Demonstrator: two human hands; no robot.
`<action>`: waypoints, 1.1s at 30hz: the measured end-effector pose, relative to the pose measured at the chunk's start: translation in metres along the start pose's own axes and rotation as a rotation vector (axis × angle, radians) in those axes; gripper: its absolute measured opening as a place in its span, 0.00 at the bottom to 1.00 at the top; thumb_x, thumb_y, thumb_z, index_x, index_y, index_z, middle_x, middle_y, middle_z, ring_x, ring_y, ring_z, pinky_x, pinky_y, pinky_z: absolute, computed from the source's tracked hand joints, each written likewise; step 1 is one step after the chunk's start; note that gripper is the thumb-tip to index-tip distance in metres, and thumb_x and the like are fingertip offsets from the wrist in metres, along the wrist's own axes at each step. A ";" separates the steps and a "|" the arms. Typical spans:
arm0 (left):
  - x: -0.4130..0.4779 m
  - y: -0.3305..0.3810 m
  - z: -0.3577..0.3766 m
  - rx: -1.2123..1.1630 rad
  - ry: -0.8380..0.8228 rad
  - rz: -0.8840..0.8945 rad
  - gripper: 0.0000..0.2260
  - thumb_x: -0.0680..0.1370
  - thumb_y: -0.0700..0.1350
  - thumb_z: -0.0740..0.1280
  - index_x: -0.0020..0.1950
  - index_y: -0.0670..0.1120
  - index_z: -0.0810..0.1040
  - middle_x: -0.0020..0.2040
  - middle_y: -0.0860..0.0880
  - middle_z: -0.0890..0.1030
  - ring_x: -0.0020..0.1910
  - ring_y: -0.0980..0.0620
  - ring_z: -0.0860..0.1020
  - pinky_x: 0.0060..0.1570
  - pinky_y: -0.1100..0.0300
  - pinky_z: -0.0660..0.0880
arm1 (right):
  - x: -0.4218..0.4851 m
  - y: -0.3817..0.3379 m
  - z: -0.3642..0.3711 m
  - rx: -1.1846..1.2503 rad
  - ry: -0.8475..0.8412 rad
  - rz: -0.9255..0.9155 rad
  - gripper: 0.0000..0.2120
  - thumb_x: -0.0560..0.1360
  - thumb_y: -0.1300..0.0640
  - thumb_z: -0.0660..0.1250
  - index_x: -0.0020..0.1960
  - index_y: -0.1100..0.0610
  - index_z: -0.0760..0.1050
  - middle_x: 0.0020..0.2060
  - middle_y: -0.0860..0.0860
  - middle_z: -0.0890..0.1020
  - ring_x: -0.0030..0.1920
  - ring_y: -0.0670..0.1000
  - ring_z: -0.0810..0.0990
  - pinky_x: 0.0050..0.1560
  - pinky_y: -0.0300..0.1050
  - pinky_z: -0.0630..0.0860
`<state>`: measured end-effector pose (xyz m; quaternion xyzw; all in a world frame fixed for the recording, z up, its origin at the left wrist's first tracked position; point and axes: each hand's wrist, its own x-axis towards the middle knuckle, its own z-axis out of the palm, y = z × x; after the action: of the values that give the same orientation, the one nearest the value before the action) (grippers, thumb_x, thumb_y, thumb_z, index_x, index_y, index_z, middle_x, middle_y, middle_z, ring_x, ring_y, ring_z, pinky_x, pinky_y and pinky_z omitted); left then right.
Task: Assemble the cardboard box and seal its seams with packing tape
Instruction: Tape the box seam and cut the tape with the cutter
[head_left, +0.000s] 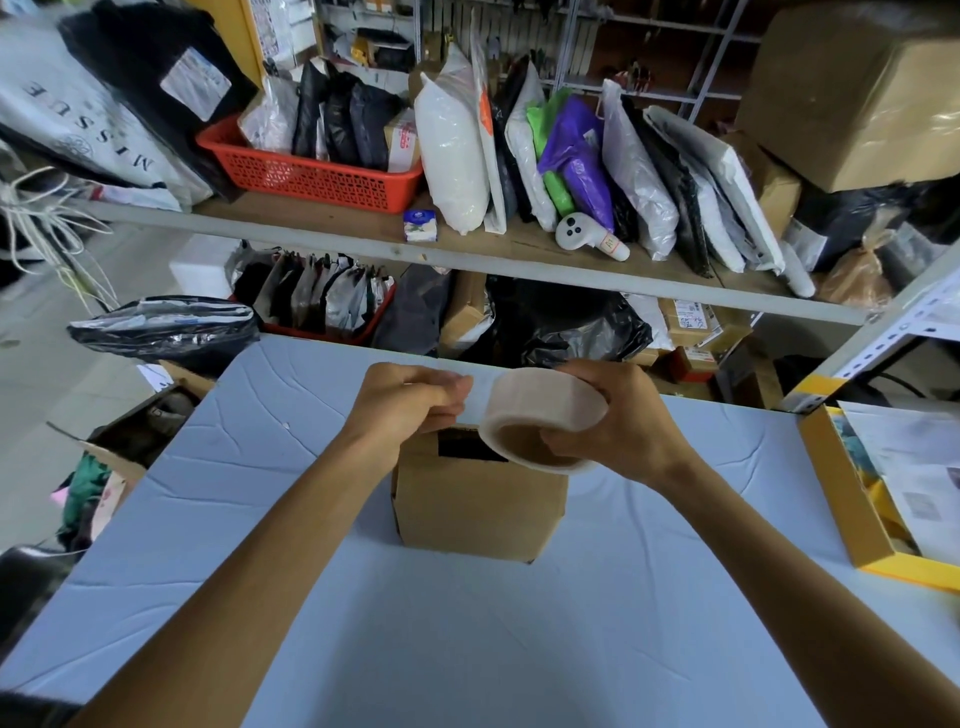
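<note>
Head view shows me a big pale blue bench (467, 639) that fills the low half of what I see. Behind it runs a long shelf (322, 231) packed with bags (452, 150), and a red basket (311, 179) sits on it at the left. The cardboard box (478, 512) stands upright in the middle of the bench, and I can see a dark gap at its top. Both hands are up over the top of the box. The right hand (621, 428) has its grip closed round the tape roll (553, 408), with fingers tucked inside the brown ring. The left hand (410, 400) has its grip closed in a pinch on the loose end of the tape strip (482, 396). That strip runs flat from the roll to the left fingers, just above the box.
</note>
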<state>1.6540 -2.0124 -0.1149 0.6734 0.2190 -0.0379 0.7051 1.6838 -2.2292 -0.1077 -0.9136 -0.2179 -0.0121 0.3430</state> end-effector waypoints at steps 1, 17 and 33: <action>0.000 0.000 0.000 -0.005 -0.005 -0.003 0.09 0.72 0.39 0.73 0.50 0.38 0.82 0.45 0.42 0.84 0.40 0.51 0.83 0.38 0.67 0.80 | 0.001 0.001 0.000 -0.002 0.000 -0.002 0.22 0.59 0.53 0.81 0.52 0.52 0.80 0.42 0.44 0.80 0.43 0.46 0.77 0.37 0.33 0.67; 0.015 -0.005 -0.027 -0.037 0.098 0.013 0.02 0.75 0.38 0.70 0.44 0.40 0.81 0.35 0.47 0.83 0.32 0.56 0.82 0.31 0.68 0.78 | -0.005 0.015 -0.023 -0.310 0.005 0.031 0.19 0.59 0.49 0.76 0.43 0.60 0.79 0.36 0.55 0.81 0.39 0.59 0.78 0.38 0.50 0.78; 0.015 -0.035 -0.031 -0.020 0.078 -0.048 0.02 0.74 0.39 0.71 0.44 0.40 0.82 0.38 0.46 0.84 0.32 0.57 0.82 0.31 0.68 0.77 | -0.008 0.039 -0.037 0.107 -0.274 0.192 0.08 0.65 0.56 0.78 0.44 0.53 0.84 0.37 0.48 0.84 0.40 0.48 0.81 0.41 0.44 0.75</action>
<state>1.6473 -1.9822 -0.1530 0.6619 0.2628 -0.0263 0.7015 1.6975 -2.2821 -0.1049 -0.9037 -0.1745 0.1572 0.3579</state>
